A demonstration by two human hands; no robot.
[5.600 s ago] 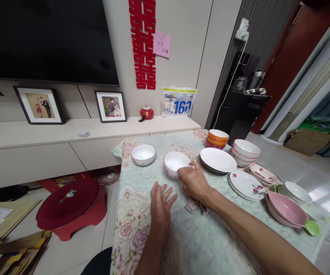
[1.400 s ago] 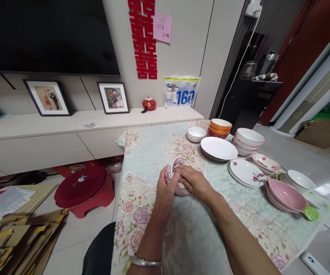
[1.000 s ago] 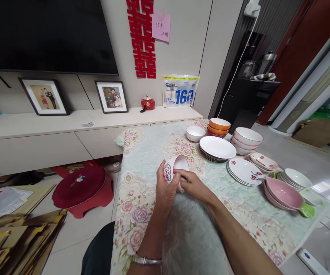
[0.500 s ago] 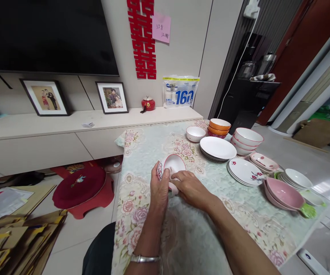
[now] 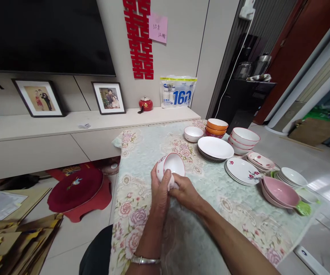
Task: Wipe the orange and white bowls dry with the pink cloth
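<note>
1. A red-rimmed white bowl [image 5: 176, 164] is held in front of the person at the near middle of the table, tilted, with its opening turned up and to the right.
2. The bowl's outer left wall is gripped by the left hand [image 5: 159, 187], which is clamped on it with the thumb laid at the near side; a silver bracelet [image 5: 145, 260] is worn on that wrist.
3. A pale cloth [image 5: 171, 184] is pinched in the right hand [image 5: 185, 191] and pressed to the bowl's near rim; the right fingers are curled around it and partly hidden.
4. The two hands are brought together at the bowl. Whether its base is touched by the tabletop cannot be told.
5. The table is covered by a floral tablecloth [image 5: 142, 152].
6. Beyond the hands, a small white bowl [image 5: 193, 133] is set just beside a stack of orange bowls [image 5: 216, 125].
7. To the right, stacked white plates [image 5: 215, 147], flowered plates [image 5: 243, 170] and large red-rimmed bowls [image 5: 244, 139] are placed near one another.
8. Nearer the right edge, pink dishes [image 5: 281, 191] are nested beside small white bowls [image 5: 293, 176].
</note>
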